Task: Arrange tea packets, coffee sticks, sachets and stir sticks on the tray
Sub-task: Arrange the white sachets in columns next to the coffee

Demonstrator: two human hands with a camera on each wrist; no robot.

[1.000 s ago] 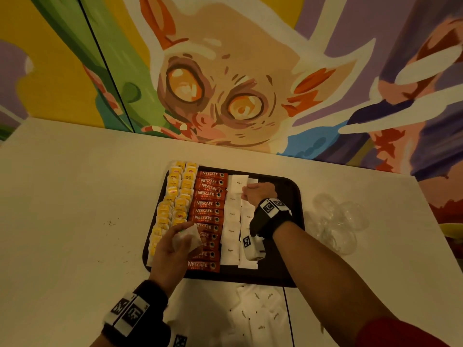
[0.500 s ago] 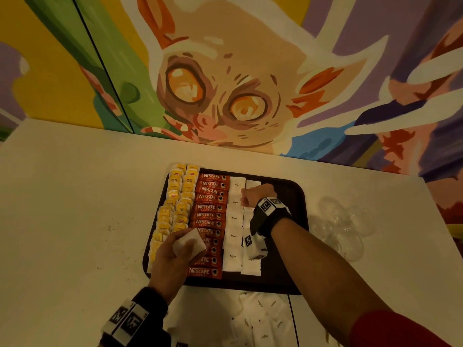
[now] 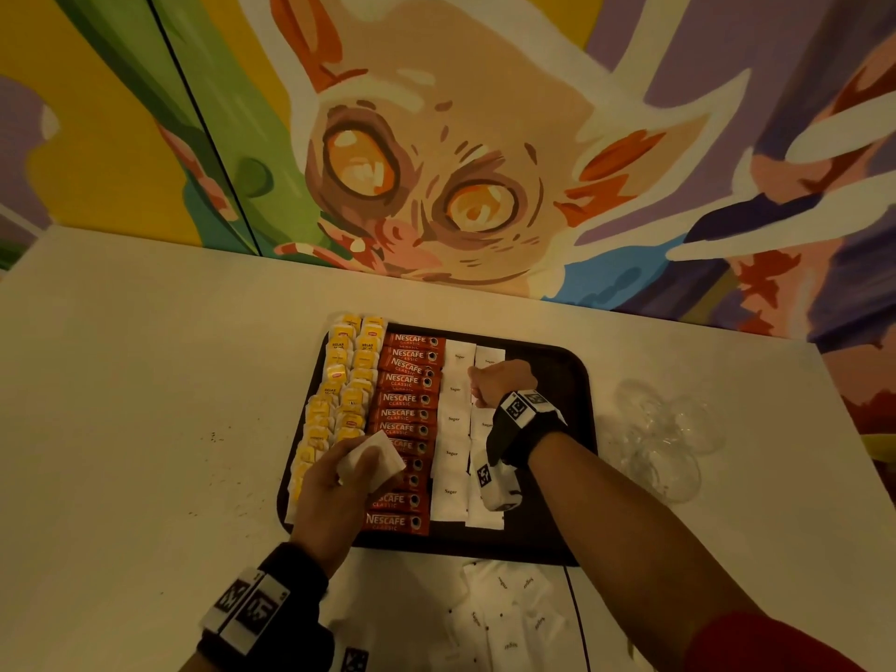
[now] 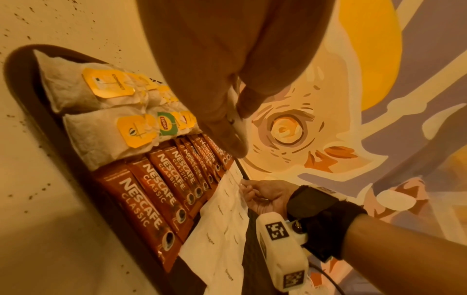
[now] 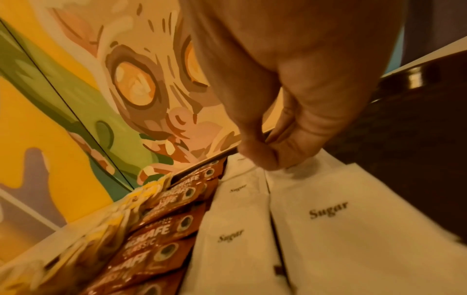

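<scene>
Overhead, my left hand (image 3: 339, 482) pinches a few white sachets (image 3: 376, 458) above the near coffee sticks (image 3: 405, 414) on the dark tray (image 3: 557, 371). Meanwhile my left wrist camera shows 2 rows of tea packets (image 4: 101, 111) along the tray's edge. Closer in, my right hand (image 5: 290, 111) curls thumb and fingers onto the far end of a sugar sachet (image 5: 328, 209) lying in the 2nd white row.
</scene>
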